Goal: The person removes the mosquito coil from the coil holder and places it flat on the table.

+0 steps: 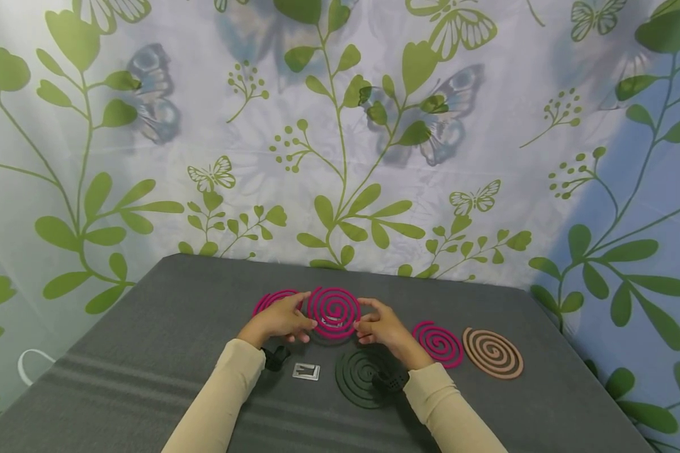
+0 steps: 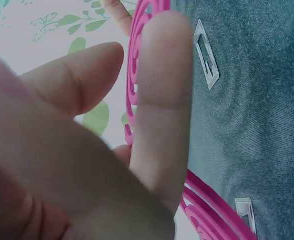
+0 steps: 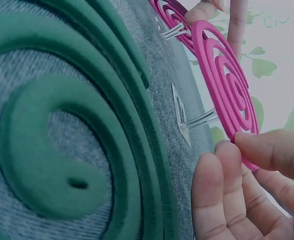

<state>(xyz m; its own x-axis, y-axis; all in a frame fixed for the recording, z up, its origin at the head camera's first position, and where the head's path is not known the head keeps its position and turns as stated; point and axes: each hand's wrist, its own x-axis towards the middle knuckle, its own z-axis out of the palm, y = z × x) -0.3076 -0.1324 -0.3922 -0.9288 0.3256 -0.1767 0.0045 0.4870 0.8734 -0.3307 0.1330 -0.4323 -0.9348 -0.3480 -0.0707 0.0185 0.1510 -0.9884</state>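
Note:
A pink mosquito coil [image 1: 333,290] is held up between both hands over the grey table. My left hand [image 1: 281,316] holds its left edge, thumb low and index finger higher. In the right wrist view, my right hand [image 3: 256,185] pinches the edge of the coil [image 3: 219,82] with thumb and fingers. Behind and below it stands a metal coil stand [image 3: 181,117] with a raised prong; whether prong and coil touch I cannot tell. Another pink coil [image 1: 260,304], partly hidden by my left hand, has a stand [image 2: 245,212] near it in the left wrist view.
Beneath my right wrist lies a dark green coil [image 1: 348,377]. A flat metal stand [image 1: 306,371] is left of it. Farther right are a pink coil [image 1: 439,343] and a tan coil [image 1: 493,353]. Leaf-patterned cloth [image 1: 340,157] hangs behind the grey table [image 1: 147,352].

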